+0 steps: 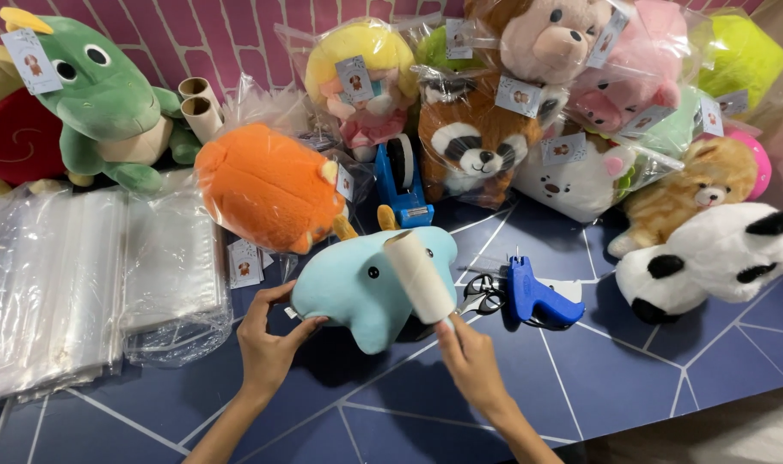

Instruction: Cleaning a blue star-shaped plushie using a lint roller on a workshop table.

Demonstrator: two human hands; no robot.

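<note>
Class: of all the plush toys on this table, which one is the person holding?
The light blue plush toy: the left hand grips it while the right hand rolls a lint roller over it.

1. the left hand (267, 344) grips the side of a light blue plush toy (366, 288) at the frame's centre.
2. the right hand (471, 359) holds a lint roller (419, 277) against the toy's top.
3. just right, a blue tagging gun (533, 296) and scissors (486, 294) lie on the dark blue tabletop (632, 378).
4. clear plastic bags (82, 275) are stacked at left; bagged plush toys (529, 112) crowd the top.
</note>
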